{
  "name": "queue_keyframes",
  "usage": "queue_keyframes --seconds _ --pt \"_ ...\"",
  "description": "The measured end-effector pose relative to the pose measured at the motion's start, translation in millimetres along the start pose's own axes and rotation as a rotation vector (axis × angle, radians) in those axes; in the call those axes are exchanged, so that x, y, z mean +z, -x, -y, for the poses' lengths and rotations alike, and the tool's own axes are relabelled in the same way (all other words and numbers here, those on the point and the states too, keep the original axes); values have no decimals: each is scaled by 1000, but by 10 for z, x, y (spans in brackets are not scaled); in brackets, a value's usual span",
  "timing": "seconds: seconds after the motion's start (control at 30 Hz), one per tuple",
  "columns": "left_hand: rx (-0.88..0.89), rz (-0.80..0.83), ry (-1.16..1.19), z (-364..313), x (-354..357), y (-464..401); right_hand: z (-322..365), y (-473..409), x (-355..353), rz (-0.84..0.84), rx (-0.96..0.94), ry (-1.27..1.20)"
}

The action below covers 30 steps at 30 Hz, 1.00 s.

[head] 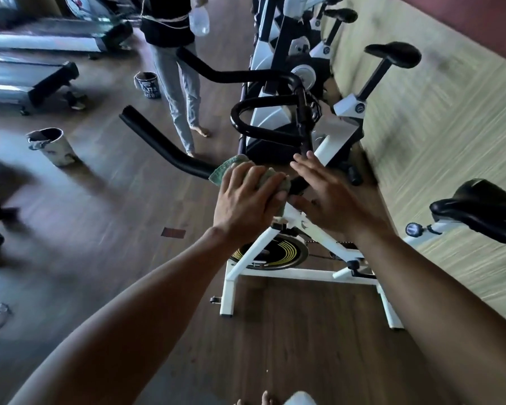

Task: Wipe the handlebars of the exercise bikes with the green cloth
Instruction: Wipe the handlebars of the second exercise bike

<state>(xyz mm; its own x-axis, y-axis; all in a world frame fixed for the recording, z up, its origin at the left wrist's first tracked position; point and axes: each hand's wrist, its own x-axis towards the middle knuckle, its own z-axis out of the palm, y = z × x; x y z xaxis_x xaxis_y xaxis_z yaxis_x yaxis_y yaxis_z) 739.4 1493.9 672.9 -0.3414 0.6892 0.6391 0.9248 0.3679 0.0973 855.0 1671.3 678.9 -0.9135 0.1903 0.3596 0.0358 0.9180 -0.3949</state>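
A white exercise bike point(301, 229) stands in front of me with black handlebars point(164, 144) that reach out to the left and loop at the far side. My left hand point(246, 197) grips the green cloth point(231, 166), wrapped over the near bar close to the stem. Beside it, my right hand point(330, 197) rests with fingers spread over the stem area; whether it touches the bar is unclear. More white bikes point(278, 39) line up behind along the wall.
Another person point(176, 68) stands barefoot just past the handlebars, holding a clear plastic bottle point(199, 23). Two buckets point(53, 146) point(148, 84) sit on the wooden floor at left. Treadmills point(27, 80) fill the far left. Bike saddles point(479, 210) stick out toward the right wall.
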Motion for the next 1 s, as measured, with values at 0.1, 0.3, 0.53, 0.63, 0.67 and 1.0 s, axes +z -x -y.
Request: queue_keyframes --seconds 0.1,0.3,0.53,0.63,0.67,1.0 --pt "62 69 -17 140 -117 -6 12 22 -79 32 12 5" --pt "-76 38 -52 211 -102 3 35 25 -107 24 14 -22" --pt "-4 14 -34 -144 -28 -57 -85 9 -236 122 -58 -43" --pt "-17 66 -94 143 -119 -41 -183 -36 -273 137 -120 -45" --pt "-59 50 -107 218 -134 -49 -208 -39 -263 126 -130 -59" --pt "-66 -120 -91 -129 168 86 -273 -134 -127 69 -296 -92"
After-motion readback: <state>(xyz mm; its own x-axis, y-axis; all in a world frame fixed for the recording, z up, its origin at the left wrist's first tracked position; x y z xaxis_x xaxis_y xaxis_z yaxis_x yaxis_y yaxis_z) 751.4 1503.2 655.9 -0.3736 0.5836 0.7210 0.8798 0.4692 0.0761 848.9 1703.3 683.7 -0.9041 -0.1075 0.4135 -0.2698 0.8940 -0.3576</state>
